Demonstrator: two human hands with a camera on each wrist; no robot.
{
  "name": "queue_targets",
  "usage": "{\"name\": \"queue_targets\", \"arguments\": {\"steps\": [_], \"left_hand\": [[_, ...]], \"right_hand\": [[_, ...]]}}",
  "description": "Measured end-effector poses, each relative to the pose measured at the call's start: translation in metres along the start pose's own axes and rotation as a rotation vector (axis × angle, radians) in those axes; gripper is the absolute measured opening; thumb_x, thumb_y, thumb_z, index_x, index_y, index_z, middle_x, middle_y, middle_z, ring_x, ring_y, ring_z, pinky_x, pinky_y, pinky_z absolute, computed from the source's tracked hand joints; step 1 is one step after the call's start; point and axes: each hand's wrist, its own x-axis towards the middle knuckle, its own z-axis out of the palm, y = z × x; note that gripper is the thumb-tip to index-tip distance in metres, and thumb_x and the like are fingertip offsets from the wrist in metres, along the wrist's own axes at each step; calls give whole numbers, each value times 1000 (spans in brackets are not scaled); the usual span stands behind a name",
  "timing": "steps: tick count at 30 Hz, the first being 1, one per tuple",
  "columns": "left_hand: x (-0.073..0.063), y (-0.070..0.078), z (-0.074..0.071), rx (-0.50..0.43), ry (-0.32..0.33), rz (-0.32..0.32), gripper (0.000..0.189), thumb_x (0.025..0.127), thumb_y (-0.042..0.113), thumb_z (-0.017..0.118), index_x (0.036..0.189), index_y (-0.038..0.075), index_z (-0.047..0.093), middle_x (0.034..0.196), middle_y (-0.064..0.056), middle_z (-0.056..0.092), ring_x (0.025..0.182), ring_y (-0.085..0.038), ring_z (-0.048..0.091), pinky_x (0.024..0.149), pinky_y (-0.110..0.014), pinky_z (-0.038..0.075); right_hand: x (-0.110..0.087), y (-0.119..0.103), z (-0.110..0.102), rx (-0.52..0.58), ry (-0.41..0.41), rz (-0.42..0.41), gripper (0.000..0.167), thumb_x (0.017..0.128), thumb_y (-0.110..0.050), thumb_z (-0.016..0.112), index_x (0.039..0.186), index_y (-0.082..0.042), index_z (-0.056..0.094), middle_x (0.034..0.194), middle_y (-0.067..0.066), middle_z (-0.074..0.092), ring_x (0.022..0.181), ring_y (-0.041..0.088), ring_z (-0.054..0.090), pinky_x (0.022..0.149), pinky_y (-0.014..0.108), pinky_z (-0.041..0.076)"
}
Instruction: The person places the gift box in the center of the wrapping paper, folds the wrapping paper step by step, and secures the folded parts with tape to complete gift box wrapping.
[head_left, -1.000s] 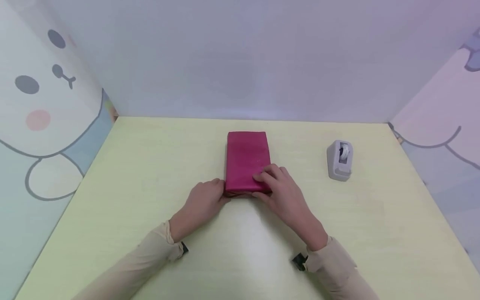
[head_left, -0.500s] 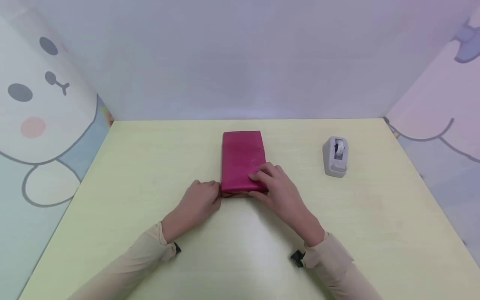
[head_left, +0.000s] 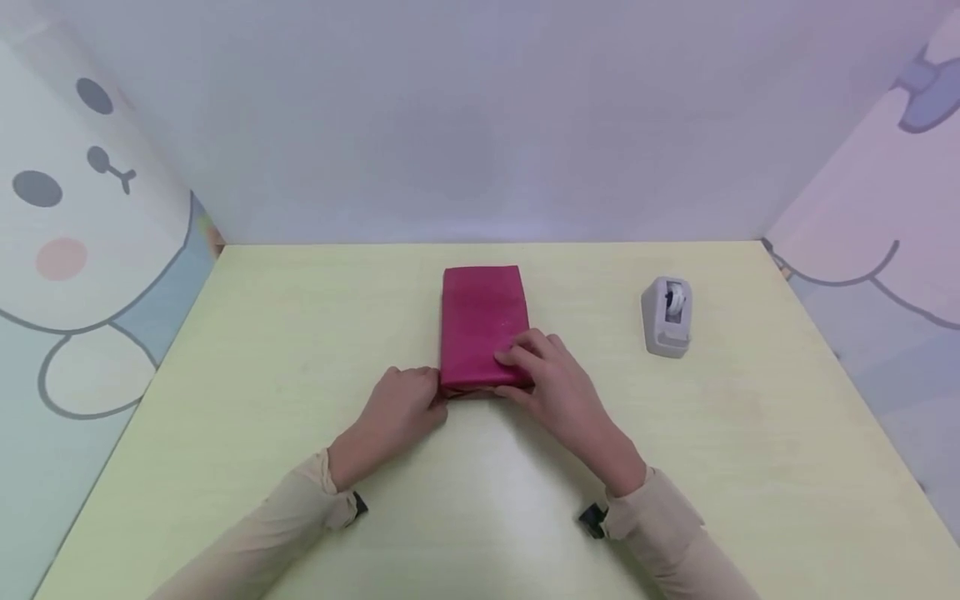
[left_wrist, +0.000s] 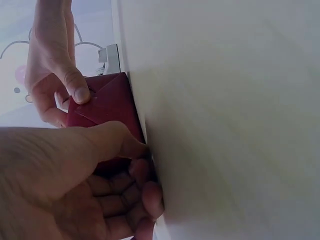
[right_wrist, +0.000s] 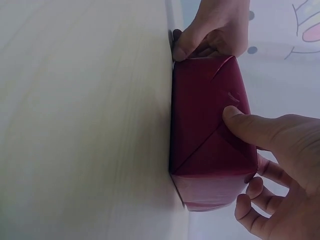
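A box wrapped in shiny dark red paper [head_left: 483, 321] lies flat on the table, one short end towards me. In the right wrist view that near end shows paper folded into slanting flaps [right_wrist: 205, 112]. My left hand [head_left: 393, 417] holds the near left corner low down, thumb and curled fingers close to the tabletop. My right hand [head_left: 566, 400] grips the near end further right. Its thumb [right_wrist: 250, 125] presses on the folded flaps while the fingers bend over the top face. The box's underside is hidden.
A grey tape dispenser [head_left: 667, 321] with a roll of tape stands on the pale yellow table [head_left: 750, 433], right of the box. A pale wall [head_left: 480, 125] rises behind the table, and panels with cartoon figures flank both sides.
The head view has shifted slightly, moving the box and the tape dispenser a little left in the picture. Both hands keep their places at the box's near end.
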Motion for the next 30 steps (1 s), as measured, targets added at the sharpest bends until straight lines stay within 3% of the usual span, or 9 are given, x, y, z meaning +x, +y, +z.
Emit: {"name": "queue_targets", "arguments": {"steps": [5,9,12,16,19,21,24,27,30], "left_hand": [[-2,-10,-14,-22,-84,-59,17,87,8,66,72,14,61,63,7,52,57,-9,43,62,-32,43],[-6,-20,-33,-71,-31,-153,9,93,8,63,84,11,66,72,3,64,61,-12,53,63,-32,47],[-10,-24,-41,-185,-19,-226,12,100,15,60,98,8,69,81,0,68,63,-13,52,59,-30,44],[-12,-19,-36,-381,-112,-308,36,109,35,51,122,7,68,94,-4,69,76,-16,56,68,-32,47],[-12,-11,-31,-507,-191,-343,49,110,48,45,132,8,63,98,-5,68,84,-18,60,76,-33,49],[-11,-7,-30,-573,-216,-352,52,109,51,44,134,9,61,97,-6,66,85,-18,62,76,-32,48],[-8,-3,-27,-626,-220,-368,52,109,52,46,134,8,59,94,-7,66,80,-18,62,72,-30,47],[-4,-1,-24,-630,-209,-366,50,109,47,49,134,4,58,91,-7,66,80,-18,61,72,-30,47],[1,2,-20,-641,-198,-324,46,109,41,51,132,2,58,91,-7,65,81,-17,59,73,-29,48]], "right_hand": [[-5,2,-3,-9,-21,-15,45,82,-24,91,124,-18,77,124,2,64,102,21,56,79,31,54],[-13,7,-10,-1,-47,-40,45,81,-21,91,124,-20,77,125,0,64,103,20,54,79,31,52],[-20,10,-14,-1,-66,-48,44,81,-19,91,124,-22,78,124,-2,64,104,19,53,81,31,52],[-30,10,-18,8,-85,-65,45,81,-21,91,124,-24,78,124,-4,63,106,16,52,81,30,53],[-34,12,-21,129,-114,-52,46,85,-23,88,128,-25,75,127,-6,63,110,15,53,85,31,54],[-34,16,-23,254,-121,16,43,92,-23,82,133,-25,70,129,-5,64,110,15,55,87,33,55],[-28,22,-21,416,-103,195,39,103,-27,67,142,-20,63,135,1,65,115,20,62,93,40,57],[-22,26,-16,485,-110,379,42,108,-34,56,146,-16,58,142,7,64,122,27,66,100,47,58],[-18,27,-13,508,-149,457,44,107,-33,58,146,-14,57,146,11,62,127,32,65,104,49,56]]}}
